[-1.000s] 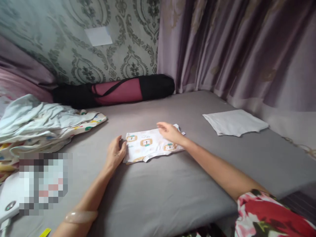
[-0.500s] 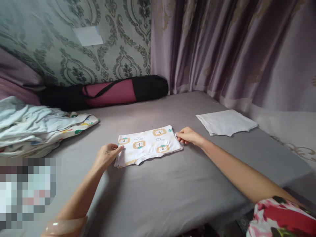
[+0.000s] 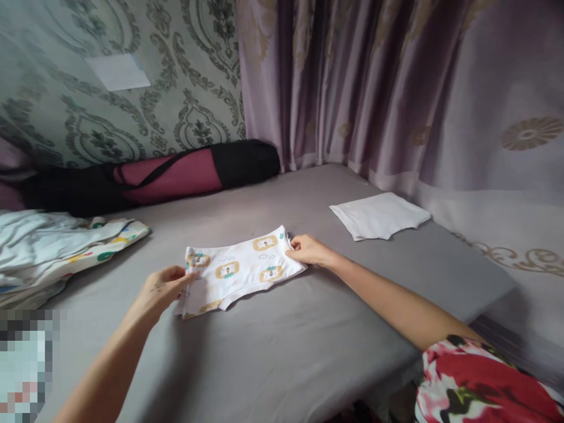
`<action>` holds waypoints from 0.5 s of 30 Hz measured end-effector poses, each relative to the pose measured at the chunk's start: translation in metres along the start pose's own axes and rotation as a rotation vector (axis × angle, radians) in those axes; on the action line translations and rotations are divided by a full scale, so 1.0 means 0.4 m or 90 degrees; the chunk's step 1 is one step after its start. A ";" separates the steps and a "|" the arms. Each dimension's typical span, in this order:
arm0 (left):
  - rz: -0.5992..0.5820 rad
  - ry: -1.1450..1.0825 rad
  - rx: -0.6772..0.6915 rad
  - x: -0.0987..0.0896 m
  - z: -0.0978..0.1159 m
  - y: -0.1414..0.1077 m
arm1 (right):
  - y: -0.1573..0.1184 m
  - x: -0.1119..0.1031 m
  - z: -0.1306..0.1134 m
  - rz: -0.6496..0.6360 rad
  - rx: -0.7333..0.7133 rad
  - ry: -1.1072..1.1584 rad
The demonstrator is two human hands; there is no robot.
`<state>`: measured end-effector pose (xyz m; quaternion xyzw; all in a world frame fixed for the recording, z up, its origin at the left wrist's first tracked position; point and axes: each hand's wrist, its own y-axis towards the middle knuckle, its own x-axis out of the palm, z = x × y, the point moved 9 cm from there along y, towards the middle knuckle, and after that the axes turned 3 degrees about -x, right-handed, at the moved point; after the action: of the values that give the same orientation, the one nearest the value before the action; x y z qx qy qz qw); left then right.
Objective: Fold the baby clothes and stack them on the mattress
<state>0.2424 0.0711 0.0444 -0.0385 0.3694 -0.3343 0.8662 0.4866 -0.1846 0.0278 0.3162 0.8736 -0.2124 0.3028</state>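
Observation:
A small white folded shirt [image 3: 240,270] with a print of orange animal faces is in the middle of the head view, its neckline edge toward me. My left hand [image 3: 165,288] pinches its left edge between thumb and fingers. On the opposite side, my right hand [image 3: 308,249] is closed on the right edge, thumb on top. The cloth dips slightly between both hands, just above or touching the grey bed sheet. I cannot tell whether its middle rests on the sheet.
A folded white garment [image 3: 381,216] lies to the right, near the purple curtain [image 3: 352,82]. At the left is a heap of loose clothes [image 3: 48,247]. A long black and maroon bag [image 3: 171,173] lies along the wall on the grey bed [image 3: 264,364].
My view has turned to the right. Both hands now grip the shirt's edges more firmly, and the shirt looks slightly lifted at its sides. The white garment stays where it lay.

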 end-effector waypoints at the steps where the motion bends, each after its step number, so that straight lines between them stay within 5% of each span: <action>1: -0.003 -0.006 0.000 -0.005 0.015 -0.002 | -0.001 0.000 0.000 0.003 -0.010 0.007; 8: -0.016 -0.076 0.031 -0.001 0.208 -0.016 | -0.035 -0.064 0.022 -0.011 0.014 0.264; 11: -0.061 -0.113 0.056 0.066 0.309 -0.020 | -0.062 -0.171 0.066 0.049 0.028 0.282; 15: -0.128 -0.162 0.123 0.219 0.450 -0.031 | -0.108 -0.359 0.168 0.160 0.058 0.271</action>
<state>0.3997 -0.0242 0.1247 -0.0341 0.2175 -0.4455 0.8678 0.5723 -0.3139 0.0818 0.4733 0.8610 -0.1412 0.1212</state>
